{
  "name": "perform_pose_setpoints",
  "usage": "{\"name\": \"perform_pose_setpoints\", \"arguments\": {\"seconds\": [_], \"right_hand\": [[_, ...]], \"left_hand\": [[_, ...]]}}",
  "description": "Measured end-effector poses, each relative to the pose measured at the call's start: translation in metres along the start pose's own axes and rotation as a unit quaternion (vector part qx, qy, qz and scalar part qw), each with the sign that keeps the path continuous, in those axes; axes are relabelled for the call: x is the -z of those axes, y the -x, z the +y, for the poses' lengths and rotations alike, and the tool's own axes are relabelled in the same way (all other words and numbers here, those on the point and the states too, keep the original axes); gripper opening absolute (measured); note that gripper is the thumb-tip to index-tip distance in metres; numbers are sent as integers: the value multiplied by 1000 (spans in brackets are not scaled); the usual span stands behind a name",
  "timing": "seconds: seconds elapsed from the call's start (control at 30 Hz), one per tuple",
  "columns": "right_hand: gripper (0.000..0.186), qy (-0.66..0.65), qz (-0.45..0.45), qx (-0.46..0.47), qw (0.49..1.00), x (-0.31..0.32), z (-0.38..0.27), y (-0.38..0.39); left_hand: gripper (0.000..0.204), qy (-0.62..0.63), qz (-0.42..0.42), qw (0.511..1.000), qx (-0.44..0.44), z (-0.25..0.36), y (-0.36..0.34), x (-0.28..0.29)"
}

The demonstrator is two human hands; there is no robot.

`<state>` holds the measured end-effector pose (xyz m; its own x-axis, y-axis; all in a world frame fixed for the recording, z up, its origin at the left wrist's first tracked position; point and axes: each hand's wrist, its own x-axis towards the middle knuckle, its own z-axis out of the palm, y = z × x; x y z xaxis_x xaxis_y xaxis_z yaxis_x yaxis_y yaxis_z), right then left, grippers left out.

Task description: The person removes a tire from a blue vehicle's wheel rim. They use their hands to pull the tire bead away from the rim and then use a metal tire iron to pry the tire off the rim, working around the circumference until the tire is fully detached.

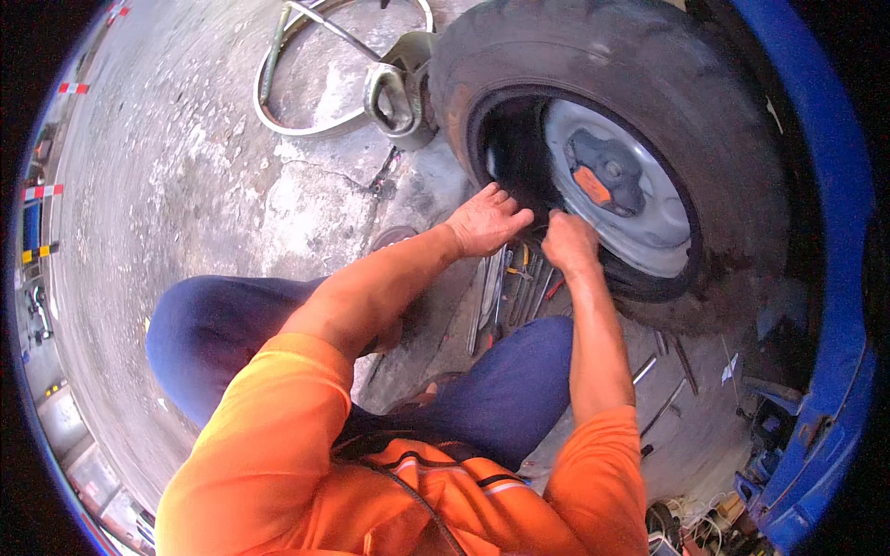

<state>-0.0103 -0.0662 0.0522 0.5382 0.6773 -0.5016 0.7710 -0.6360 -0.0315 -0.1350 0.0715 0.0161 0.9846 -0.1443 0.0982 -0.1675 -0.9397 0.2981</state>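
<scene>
A big black tire (556, 56) stands in front of me, with a grey metal wheel rim (663, 246) inside it. Between rim and tire gapes a dark opening at the left. My left hand (489, 222) is closed over the tire's lower left edge, its fingers curled and thumb pointing right. Close beside it, my right hand (570, 243) makes a fist at the same lower edge. What lies inside that fist is hidden. An orange piece (592, 185) shows on the dark hub (623, 190) at the rim's centre.
Several hand tools (501, 287) lie on the floor between my knees and the tire. More metal bars (663, 403) lie at right. A grey-green metal can-like object (405, 88) and a hoop-shaped ring (266, 102) sit beyond. Blue bodywork (834, 371) curves along the right.
</scene>
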Motion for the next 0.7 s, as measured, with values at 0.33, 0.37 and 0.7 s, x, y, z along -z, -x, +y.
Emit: {"name": "perform_pose_setpoints", "arguments": {"seconds": [0.33, 0.37, 0.7], "right_hand": [[34, -67, 144, 21, 987, -39, -3, -6], [41, -26, 158, 12, 987, -30, -10, 16], [42, 149, 175, -46, 972, -36, 18, 73]], "left_hand": [[41, -119, -110, 979, 126, 1, -26, -13], [33, -145, -137, 974, 105, 1, -27, -8], [28, -251, -319, 908, 101, -11, -52, 31]]}}
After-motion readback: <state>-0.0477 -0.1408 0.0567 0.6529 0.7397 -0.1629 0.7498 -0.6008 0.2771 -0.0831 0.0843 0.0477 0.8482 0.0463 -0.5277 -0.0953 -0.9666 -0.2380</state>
